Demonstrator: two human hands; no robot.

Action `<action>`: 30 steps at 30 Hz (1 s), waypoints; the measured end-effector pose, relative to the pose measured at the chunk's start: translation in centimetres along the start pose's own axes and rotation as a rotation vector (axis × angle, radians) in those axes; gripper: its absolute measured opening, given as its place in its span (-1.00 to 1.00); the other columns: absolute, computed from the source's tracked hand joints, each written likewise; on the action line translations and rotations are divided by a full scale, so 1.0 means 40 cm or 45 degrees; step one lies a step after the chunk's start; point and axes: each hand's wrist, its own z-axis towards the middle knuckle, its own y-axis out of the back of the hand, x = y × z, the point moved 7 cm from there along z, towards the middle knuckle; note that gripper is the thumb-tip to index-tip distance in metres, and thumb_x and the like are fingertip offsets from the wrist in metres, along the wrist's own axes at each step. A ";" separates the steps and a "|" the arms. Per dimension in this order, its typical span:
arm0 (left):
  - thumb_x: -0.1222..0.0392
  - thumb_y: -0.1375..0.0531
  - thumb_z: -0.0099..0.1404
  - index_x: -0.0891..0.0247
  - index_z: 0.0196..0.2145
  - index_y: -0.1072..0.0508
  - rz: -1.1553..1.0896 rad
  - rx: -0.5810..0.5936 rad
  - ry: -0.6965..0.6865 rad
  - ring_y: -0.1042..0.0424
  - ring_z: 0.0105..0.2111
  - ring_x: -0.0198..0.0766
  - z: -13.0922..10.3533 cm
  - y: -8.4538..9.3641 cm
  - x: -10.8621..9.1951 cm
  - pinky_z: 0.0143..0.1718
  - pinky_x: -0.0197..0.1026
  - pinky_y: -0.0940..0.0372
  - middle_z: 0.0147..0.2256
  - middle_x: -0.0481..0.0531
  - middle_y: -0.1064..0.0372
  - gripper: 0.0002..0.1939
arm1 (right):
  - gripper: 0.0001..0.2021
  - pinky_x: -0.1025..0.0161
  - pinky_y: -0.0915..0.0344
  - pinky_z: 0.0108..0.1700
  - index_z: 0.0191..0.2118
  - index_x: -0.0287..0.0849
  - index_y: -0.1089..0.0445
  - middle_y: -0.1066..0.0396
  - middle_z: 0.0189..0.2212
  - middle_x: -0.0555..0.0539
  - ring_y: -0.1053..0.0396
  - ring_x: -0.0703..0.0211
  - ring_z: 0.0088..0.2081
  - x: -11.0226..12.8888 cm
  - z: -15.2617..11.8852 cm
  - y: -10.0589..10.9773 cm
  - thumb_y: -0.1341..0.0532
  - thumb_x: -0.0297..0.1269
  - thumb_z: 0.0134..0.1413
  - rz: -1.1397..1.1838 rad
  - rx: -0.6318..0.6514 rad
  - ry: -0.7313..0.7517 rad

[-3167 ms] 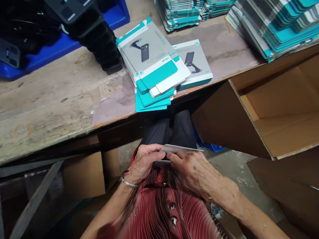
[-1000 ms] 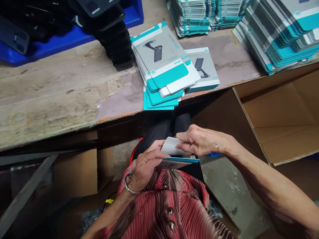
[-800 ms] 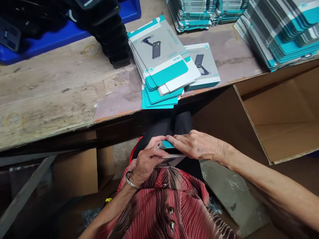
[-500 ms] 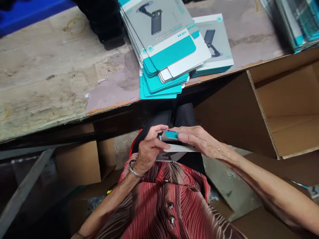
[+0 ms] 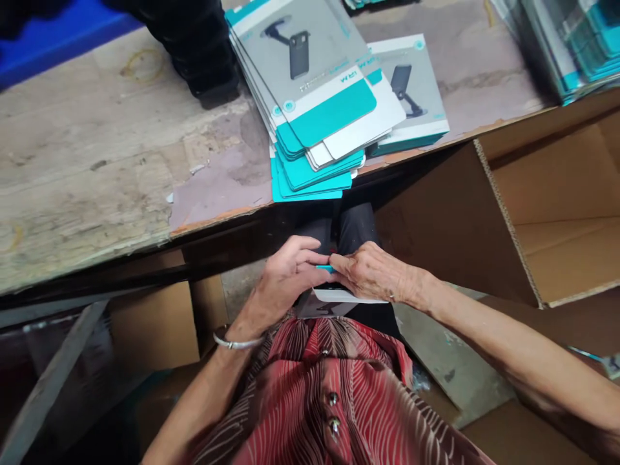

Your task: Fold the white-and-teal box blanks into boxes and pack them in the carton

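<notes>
A small grey, white and teal carton [image 5: 322,309] rests against my lap, its printed side facing me. At its teal end flap, my left hand [image 5: 290,274] closes with thumb and fingers on the edge. My right hand [image 5: 365,271] pinches the same flap from the other side, fingertips almost meeting the left ones. A white flap of the carton stands out below the right hand. Most of the carton is hidden by my hands. Before me on the bench lies a stack of flat printed cartons [image 5: 339,116].
Beside the stack sits a carton printed with a phone holder [image 5: 421,84]. Black items [image 5: 194,51] stand at the back left near a blue bin [image 5: 62,39]. More teal packaging [image 5: 581,51] is at the right. A cardboard box [image 5: 513,258] gapes below the worn wooden bench [image 5: 97,155].
My hands have come closer together, and the teal flap is now mostly covered by fingers. The left wrist has turned and shifted left; the right fingers have curled in.
</notes>
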 end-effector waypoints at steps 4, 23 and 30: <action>0.26 -0.21 0.09 0.31 -0.58 -0.47 0.849 0.197 -0.085 -0.09 -0.67 -0.46 0.038 -0.014 -0.061 -0.62 -0.35 -0.02 -0.71 -0.16 -0.19 -0.87 | -0.69 0.31 0.09 -0.48 -0.29 -0.20 -0.28 -0.17 -0.61 0.10 -0.09 0.33 -0.60 -0.017 -0.041 0.013 0.07 -0.14 0.35 0.524 0.008 0.060; 0.31 -0.07 0.32 0.25 -0.23 -0.45 1.362 0.387 -1.039 -0.43 -0.58 -0.39 -0.032 -0.080 -0.103 -0.52 -0.35 -0.24 -0.46 -0.06 -0.51 -0.84 | -0.57 0.35 -0.06 -0.51 -0.33 -0.24 -0.40 -0.25 -0.62 0.05 -0.16 0.36 -0.62 -0.111 -0.110 -0.060 0.03 -0.01 0.29 1.036 -0.436 0.119; 0.37 -0.06 0.31 0.26 -0.07 -0.41 1.303 0.387 -1.085 -0.44 -0.58 -0.41 -0.046 -0.078 -0.109 -0.57 -0.37 -0.20 -0.45 -0.05 -0.53 -0.74 | -0.60 0.31 -0.13 -0.36 -0.35 -0.23 -0.46 -0.32 -0.49 -0.02 -0.21 0.30 -0.46 -0.108 -0.145 -0.054 -0.02 -0.06 0.29 1.145 -0.565 0.075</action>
